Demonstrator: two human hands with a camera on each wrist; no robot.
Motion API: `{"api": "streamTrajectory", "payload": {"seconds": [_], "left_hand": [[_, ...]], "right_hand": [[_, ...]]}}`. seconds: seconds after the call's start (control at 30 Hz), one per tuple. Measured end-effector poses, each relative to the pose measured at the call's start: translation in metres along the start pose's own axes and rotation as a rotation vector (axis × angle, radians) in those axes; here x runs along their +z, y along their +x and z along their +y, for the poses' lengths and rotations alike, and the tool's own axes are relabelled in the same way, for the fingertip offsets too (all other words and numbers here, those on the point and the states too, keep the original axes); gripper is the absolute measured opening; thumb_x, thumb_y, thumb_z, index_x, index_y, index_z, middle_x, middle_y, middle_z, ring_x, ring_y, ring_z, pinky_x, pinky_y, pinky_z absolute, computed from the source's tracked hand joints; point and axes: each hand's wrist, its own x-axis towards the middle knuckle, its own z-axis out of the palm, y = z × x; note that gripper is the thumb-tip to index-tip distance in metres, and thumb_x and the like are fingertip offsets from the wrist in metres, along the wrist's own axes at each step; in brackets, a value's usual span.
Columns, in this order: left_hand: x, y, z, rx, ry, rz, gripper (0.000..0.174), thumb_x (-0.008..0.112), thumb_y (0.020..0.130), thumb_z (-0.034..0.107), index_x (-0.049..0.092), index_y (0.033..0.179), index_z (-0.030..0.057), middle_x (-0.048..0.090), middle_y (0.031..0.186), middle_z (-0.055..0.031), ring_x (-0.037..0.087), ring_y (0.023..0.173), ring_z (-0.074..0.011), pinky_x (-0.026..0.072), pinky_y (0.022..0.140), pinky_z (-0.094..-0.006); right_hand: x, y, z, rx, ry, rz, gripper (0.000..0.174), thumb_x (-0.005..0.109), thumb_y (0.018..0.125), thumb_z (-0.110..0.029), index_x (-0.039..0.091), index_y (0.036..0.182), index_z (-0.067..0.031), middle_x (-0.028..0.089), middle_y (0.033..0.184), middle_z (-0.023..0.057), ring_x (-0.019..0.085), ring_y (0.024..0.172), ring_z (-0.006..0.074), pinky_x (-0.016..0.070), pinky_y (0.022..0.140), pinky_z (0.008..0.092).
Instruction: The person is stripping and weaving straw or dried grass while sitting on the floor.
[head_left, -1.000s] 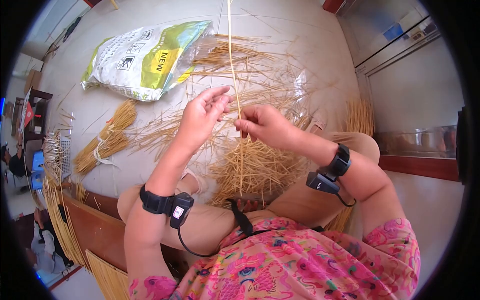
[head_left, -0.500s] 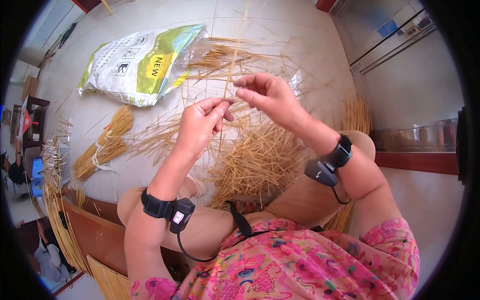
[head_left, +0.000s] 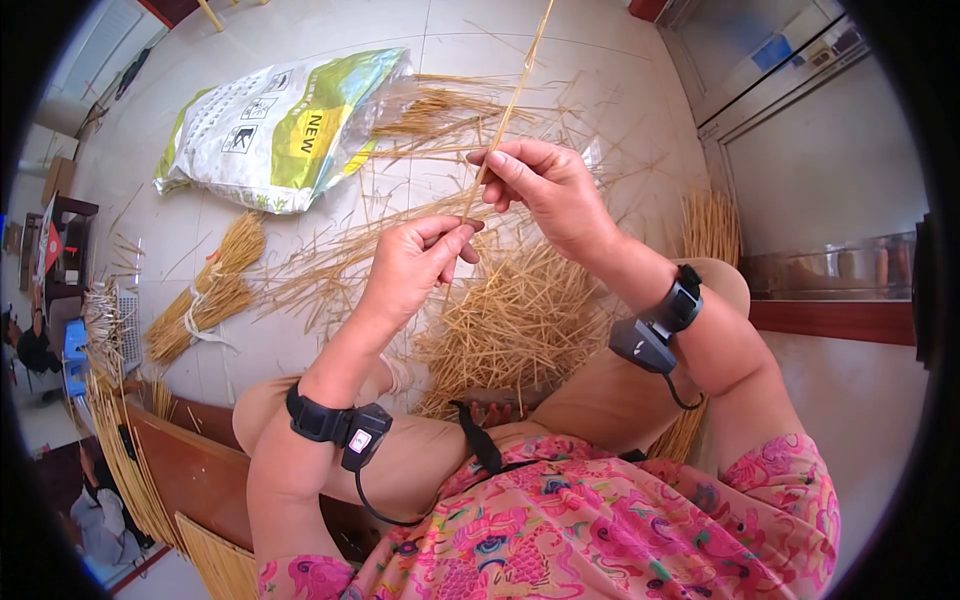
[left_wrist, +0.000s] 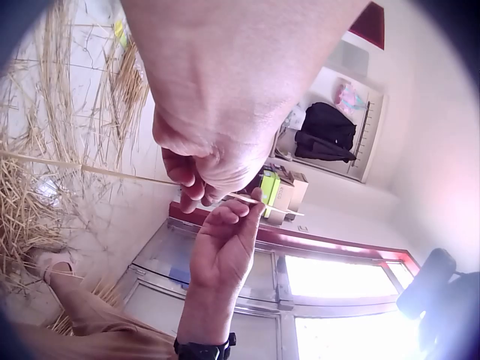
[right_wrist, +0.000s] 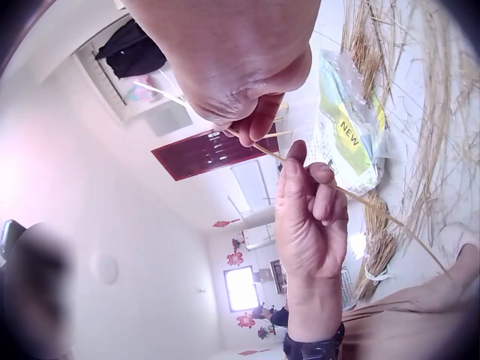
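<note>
A long, thin straw stalk point(head_left: 513, 100) runs up and away between my two hands, slanting to the right at its far end. Lower on it, my left hand point(head_left: 408, 262) pinches the stalk between thumb and forefinger. My right hand point(head_left: 558, 198) pinches it a little farther up. The right wrist view shows the straw point(right_wrist: 405, 229) reaching past the left hand point(right_wrist: 311, 217) down toward the leg. Beneath the hands lies a loose heap of cut straw point(head_left: 510, 335) on the floor, close in front of the seated body.
A white and green plastic sack point(head_left: 285, 130) lies at the far left, with straw stalks point(head_left: 440, 110) by its mouth. Nearer is a tied straw bundle point(head_left: 210, 285). Upright straw point(head_left: 712, 228) stands by the metal cabinet point(head_left: 820, 180) on the right. A brown wooden board point(head_left: 190, 465) is at left.
The right hand has gone from loosely spread beside the stalk to pinching it above the left hand. The stalk's far end has swung to the right.
</note>
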Motion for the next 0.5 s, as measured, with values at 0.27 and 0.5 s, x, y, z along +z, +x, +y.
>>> {"api": "streamTrajectory", "payload": {"seconds": [0.27,0.5], "left_hand": [[-0.0003,-0.0019,0.0044,0.03,0.001,-0.066,0.024,0.055,0.091,0.016,0.064,0.104,-0.0029,0.063,0.073,-0.0039,0.043,0.053,-0.0021,0.0338,0.048,-0.0163],[-0.0009,-0.0021,0.0036,0.059,-0.004,-0.065,0.024,0.055,0.092,0.015,0.064,0.106,-0.002,0.064,0.075,-0.0046,0.043,0.053,-0.0022,0.0345,0.049,-0.0164]], "right_hand": [[0.0017,0.001,0.0012,0.049,0.209,-0.054,0.024,0.051,0.095,-0.016,0.061,0.107,0.0017,0.062,0.084,0.0027,0.057,0.073,0.0072,0.0481,0.068,0.0212],[0.0007,0.0001,0.0015,0.139,0.448,-0.118,0.026,0.048,0.096,-0.018,0.057,0.11,0.0022,0.061,0.088,0.0035,0.055,0.074,0.0078,0.0476,0.069,0.0211]]}}
